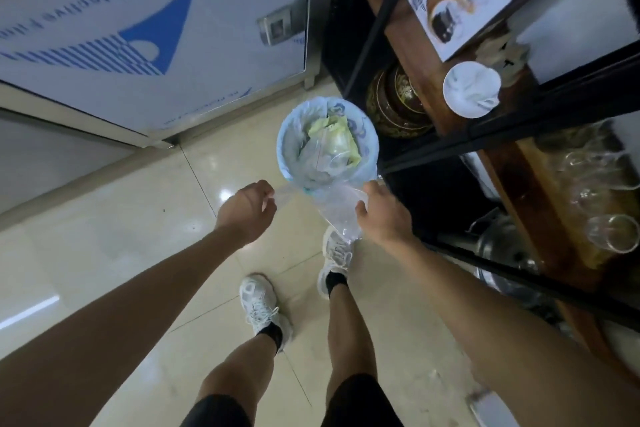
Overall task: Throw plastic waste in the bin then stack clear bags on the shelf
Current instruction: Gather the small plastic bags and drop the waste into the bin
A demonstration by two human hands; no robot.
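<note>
1. Plastic (337, 208), a clear crumpled sheet or bag, hangs stretched between my two hands just at the near rim of the bin (287, 135), part of it over the rim, the rest dangling toward my shoe (335, 253).
2. My left hand (247, 210) has its fingers curled, pinching one corner of the plastic; my right hand (382, 215) grips the other side with fingers wrapped round the film.
3. The bin stands on the floor (138, 253) beside the dark shelf (519, 135) and already looks fairly full: greenish scraps and other clear film lie inside its pale blue liner.
4. I judge the step in hand to be the drop. To do it well I would bring both hands forward until the whole piece sits over the opening, not over the rim.
5. I would gather the hands closer so the plastic bunches up, then let go low, since light film drifts and could slide off the heap.
6. A brief press down may be needed so it stays in.
7. The liner's edge must not be pulled off the rim.
8. Stacking bags on the shelf is not yet begun; I cannot tell where those bags are.
</note>
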